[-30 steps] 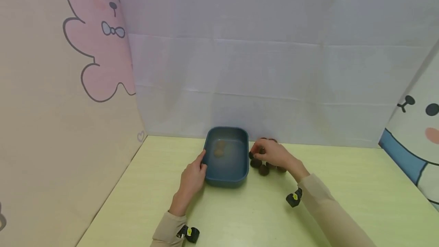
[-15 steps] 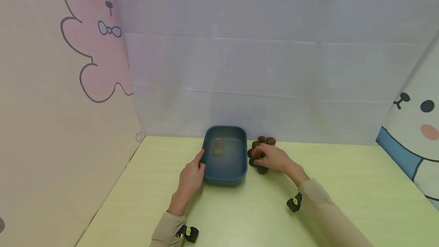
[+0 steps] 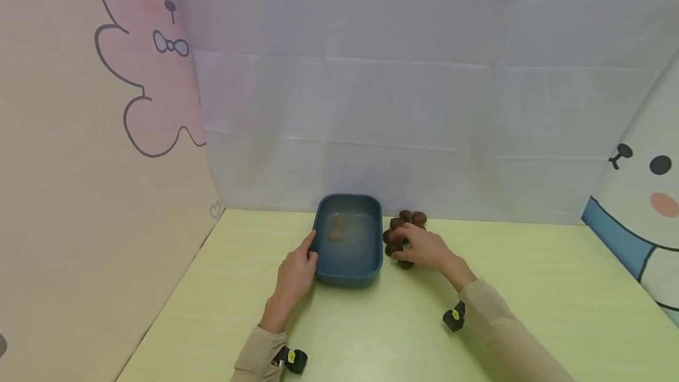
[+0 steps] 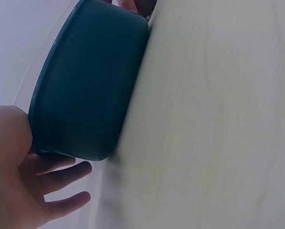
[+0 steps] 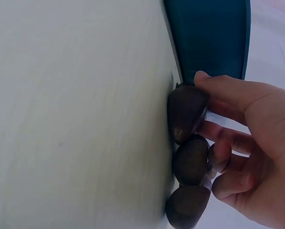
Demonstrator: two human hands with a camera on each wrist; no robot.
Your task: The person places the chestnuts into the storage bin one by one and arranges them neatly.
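Note:
A dark blue rectangular basin (image 3: 347,281) stands near the back wall. My left hand (image 3: 296,270) rests against its left side, thumb and forefinger at the rim and the other fingers stretched along the wall in the left wrist view. Right of the basin, several dark brown chestnuts (image 3: 418,218) lie in a cluster. Over them, my right hand (image 3: 424,246) has its thumb and curled fingers around a chestnut (image 5: 186,114) on the table. Its fingertips are partly hidden behind that chestnut. Inside the basin are a couple of blurred brownish round things (image 3: 336,234).
The pale yellow table (image 3: 382,335) ends at a white cloth wall (image 3: 350,105) just behind the basin and chestnuts. A side wall with a pink bear print (image 3: 164,75) stands left, another printed wall (image 3: 652,205) right.
My right hand first reached over the front of the chestnut cluster, and its fingers have shifted slightly among the chestnuts. The left hand and basin stay in place; the head view shifted a little.

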